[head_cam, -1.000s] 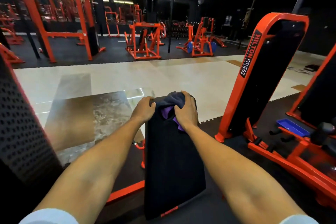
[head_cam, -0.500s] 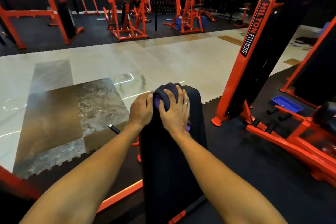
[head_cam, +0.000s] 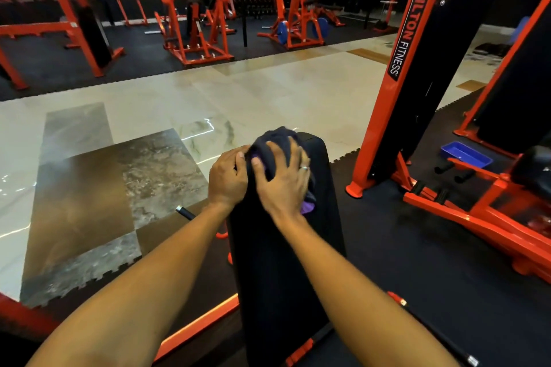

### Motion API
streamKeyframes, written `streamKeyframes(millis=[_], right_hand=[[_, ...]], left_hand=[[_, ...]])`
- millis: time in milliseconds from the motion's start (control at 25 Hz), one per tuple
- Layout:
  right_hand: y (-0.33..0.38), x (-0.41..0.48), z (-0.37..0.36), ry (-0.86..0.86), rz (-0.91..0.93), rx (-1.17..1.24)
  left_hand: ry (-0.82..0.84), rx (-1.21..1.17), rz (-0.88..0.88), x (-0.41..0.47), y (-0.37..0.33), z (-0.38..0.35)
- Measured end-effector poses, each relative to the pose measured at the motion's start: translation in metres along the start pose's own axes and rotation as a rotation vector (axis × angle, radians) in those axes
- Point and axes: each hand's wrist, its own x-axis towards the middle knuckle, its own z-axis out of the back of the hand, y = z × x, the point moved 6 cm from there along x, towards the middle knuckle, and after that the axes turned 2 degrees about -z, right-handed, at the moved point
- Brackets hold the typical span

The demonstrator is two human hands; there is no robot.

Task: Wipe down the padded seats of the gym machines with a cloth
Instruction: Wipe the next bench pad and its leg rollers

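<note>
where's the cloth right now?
Head view, centre: the cloth is bunched on the far end of the black padded seat under the right hand; the left hand grips the seat's edge beside it.

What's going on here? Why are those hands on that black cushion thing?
A person is cleaning a gym machine. Their right hand presses a dark cloth onto the top end of the black padded seat, fingers spread, with a purple bit of cloth peeking out under the palm. Their left hand grips the pad's upper left edge right beside it. Orange machines stand all around on the floor.
</note>
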Motion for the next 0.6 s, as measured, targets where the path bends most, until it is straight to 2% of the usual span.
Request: streamKeyframes(millis=[120, 160, 240, 360, 440, 480, 600], right_hand=[[0.000, -0.002, -0.004, 0.027, 0.250, -0.056], [-0.009, 0.008, -0.002, 0.029, 0.282, -0.088], [-0.034, 0.031, 0.003, 0.011, 0.180, -0.123], [-0.063, 0.049, 0.006, -0.061, -0.200, 0.071], [-0.050, 0.042, 0.000, -0.118, -0.331, 0.159], [-0.037, 0.033, -0.003, -0.142, -0.317, 0.165], [-0.013, -0.025, -0.015, -0.120, -0.067, 0.160]], left_hand=[[-0.014, 0.013, 0.011, -0.004, -0.003, -0.002], [-0.014, 0.000, -0.006, -0.004, -0.004, -0.001], [-0.007, -0.038, -0.036, -0.004, -0.002, 0.000], [-0.002, -0.073, -0.042, -0.004, 0.000, -0.002], [-0.017, -0.071, -0.060, -0.003, -0.001, -0.002], [-0.026, -0.065, -0.074, -0.003, -0.002, -0.002], [-0.041, -0.044, -0.079, -0.001, -0.001, -0.002]])
